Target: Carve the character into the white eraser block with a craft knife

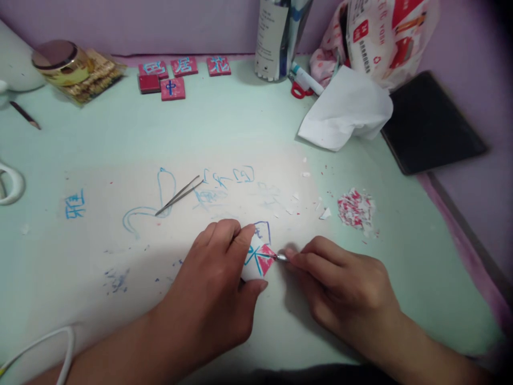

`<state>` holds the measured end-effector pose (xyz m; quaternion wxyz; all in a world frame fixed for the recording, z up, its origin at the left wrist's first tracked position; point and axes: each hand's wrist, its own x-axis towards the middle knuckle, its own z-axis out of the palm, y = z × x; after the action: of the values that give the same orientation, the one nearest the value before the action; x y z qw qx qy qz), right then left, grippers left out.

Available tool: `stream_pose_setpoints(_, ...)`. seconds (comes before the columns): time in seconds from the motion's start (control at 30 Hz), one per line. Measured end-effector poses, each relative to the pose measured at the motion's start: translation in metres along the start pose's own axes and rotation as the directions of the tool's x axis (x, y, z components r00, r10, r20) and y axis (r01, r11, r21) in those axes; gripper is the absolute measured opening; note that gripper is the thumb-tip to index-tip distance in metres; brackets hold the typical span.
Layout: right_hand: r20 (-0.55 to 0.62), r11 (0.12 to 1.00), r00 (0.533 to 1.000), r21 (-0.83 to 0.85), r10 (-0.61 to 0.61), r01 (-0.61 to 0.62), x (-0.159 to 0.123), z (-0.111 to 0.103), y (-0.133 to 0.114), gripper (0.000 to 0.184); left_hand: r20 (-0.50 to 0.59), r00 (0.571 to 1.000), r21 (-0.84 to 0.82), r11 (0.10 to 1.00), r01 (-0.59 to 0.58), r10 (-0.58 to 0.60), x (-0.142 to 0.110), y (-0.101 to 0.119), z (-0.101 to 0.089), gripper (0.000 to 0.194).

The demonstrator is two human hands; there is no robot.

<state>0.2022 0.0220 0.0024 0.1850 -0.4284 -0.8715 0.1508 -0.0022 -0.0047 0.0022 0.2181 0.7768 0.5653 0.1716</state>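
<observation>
A small white tile (256, 270) lies on the table, marked with blue-green strokes and laid bare to pink at its right corner. My left hand (218, 278) grips it, thumb at the near edge and fingers over the far side. In my right hand (344, 283) is a slim silver craft knife (281, 258), pinched near its tip, with the point on the tile's pink part. The rest of the knife is hidden by my fingers. Tweezers (178, 195) lie beyond my left hand. A heap of red and white shavings (356, 208) sits beyond my right hand.
Several pink tiles with blue characters (184, 66) stand at the back, beside a red ink pad (149, 84). White paper (347, 109), a black tablet (435, 123) and a bottle (271, 40) occupy the back right. A jar (60, 63) and a pencil (24, 114) are at the left.
</observation>
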Motion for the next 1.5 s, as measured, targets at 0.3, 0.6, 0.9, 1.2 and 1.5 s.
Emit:
stream_pose_setpoints(0.3, -0.015, 0.988, 1.0, -0.157, 0.006, -0.008, 0.001, 0.0, -0.007, 0.021, 0.0, 1.0, 0.009, 1.0, -0.002, 0.002, 0.0, 0.0, 0.0, 0.054)
stream_pose_setpoints(0.6, 0.061, 0.97, 0.993, -0.214, -0.1, 0.111, 0.005, -0.007, -0.01, 0.029, 0.025, 1.0, 0.01, 1.0, 0.012, -0.013, 0.0, 0.0, -0.001, 0.053)
stream_pose_setpoints(0.9, 0.085, 0.948, 0.986, -0.276, -0.14, 0.158, 0.011, -0.009, -0.019, 0.031, 0.039, 0.999, -0.012, 1.0, 0.022, -0.022, 0.003, 0.002, -0.003, 0.046)
stream_pose_setpoints(1.2, 0.152, 0.952, 0.976, -0.238, -0.157, 0.19, 0.01, -0.008, -0.005, 0.032, 0.046, 0.998, -0.02, 0.999, 0.042, -0.041, 0.003, 0.002, -0.004, 0.05)
stream_pose_setpoints(1.5, 0.238, 0.976, 0.968, 0.179, 0.082, -0.127, 0.002, -0.021, 0.015, 0.017, 0.054, 0.996, -0.017, 0.997, 0.073, -0.072, 0.007, 0.002, -0.004, 0.048)
